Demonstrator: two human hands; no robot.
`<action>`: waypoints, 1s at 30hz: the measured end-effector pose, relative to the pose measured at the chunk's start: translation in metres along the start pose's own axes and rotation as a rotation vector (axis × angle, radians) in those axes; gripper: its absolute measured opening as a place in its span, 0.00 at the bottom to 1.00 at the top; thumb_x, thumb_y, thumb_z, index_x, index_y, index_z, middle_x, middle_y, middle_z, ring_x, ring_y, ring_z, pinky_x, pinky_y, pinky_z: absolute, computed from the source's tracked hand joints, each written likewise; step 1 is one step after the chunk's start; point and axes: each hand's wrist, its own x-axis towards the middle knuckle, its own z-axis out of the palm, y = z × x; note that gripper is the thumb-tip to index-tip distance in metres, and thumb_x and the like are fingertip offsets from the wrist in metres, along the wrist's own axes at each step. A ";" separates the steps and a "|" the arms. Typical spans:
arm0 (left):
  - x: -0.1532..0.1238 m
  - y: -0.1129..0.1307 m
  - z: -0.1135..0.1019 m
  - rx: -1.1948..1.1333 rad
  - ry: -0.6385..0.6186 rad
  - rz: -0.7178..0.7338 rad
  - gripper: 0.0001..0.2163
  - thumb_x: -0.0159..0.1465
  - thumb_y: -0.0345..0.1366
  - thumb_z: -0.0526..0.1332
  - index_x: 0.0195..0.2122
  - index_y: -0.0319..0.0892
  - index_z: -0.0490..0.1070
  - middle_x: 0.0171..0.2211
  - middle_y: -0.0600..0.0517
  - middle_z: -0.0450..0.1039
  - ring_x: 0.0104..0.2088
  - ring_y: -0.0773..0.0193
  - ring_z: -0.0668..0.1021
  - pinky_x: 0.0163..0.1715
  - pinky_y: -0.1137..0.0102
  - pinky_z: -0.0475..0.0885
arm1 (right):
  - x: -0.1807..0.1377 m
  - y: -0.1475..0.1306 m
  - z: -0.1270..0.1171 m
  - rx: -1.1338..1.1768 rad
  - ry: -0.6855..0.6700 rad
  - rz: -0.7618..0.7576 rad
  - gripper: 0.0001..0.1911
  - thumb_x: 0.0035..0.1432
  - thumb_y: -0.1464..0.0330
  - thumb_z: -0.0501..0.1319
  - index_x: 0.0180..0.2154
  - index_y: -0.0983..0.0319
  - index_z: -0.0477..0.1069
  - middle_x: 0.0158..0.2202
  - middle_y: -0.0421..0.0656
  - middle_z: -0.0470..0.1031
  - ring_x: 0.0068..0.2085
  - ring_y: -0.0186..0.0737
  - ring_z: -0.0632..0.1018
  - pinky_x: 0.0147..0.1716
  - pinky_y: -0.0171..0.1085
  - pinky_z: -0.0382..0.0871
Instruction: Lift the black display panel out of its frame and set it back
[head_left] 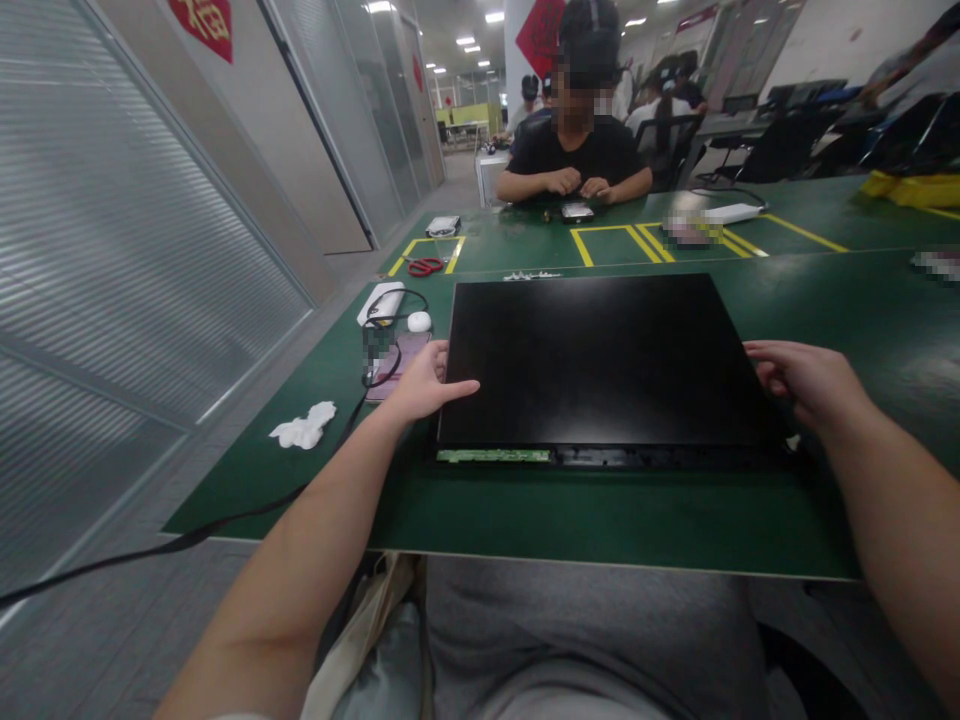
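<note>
Gripping the black display panel [600,360] at its left and right edges, the left hand [420,385] lays its thumb on top while the right hand [799,380] curls around; lifting evenly would spare the exposed near-edge circuit strip [493,455] on the green table [600,520].

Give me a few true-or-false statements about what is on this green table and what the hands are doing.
1. Both hands grip the black panel at its sides. True: left hand, right hand.
2. The panel stands upright. False: it lies flat on the green table.
3. Red scissors lie far off to the left. True.
4. The white crumpled tissue sits on the panel. False: it lies on the table, left of the left hand.
</note>
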 end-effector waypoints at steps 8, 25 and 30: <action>0.000 0.001 0.001 -0.001 0.001 -0.006 0.32 0.44 0.33 0.77 0.47 0.41 0.62 0.49 0.42 0.77 0.53 0.48 0.78 0.56 0.48 0.71 | 0.001 0.000 0.000 -0.005 -0.003 0.007 0.12 0.38 0.68 0.58 0.29 0.65 0.71 0.12 0.35 0.60 0.12 0.23 0.56 0.09 0.28 0.43; 0.002 -0.005 0.000 -0.006 -0.016 0.028 0.32 0.45 0.32 0.76 0.48 0.40 0.61 0.60 0.36 0.68 0.60 0.46 0.73 0.61 0.48 0.65 | 0.001 0.001 0.000 -0.009 -0.017 0.016 0.12 0.38 0.68 0.59 0.30 0.64 0.72 0.12 0.35 0.60 0.12 0.22 0.56 0.09 0.27 0.44; 0.002 -0.004 0.000 -0.001 -0.025 0.031 0.31 0.45 0.33 0.76 0.47 0.42 0.62 0.59 0.38 0.69 0.60 0.47 0.73 0.61 0.50 0.67 | 0.001 0.001 0.001 -0.013 -0.012 0.019 0.12 0.38 0.68 0.59 0.30 0.64 0.72 0.12 0.35 0.60 0.13 0.23 0.56 0.09 0.28 0.44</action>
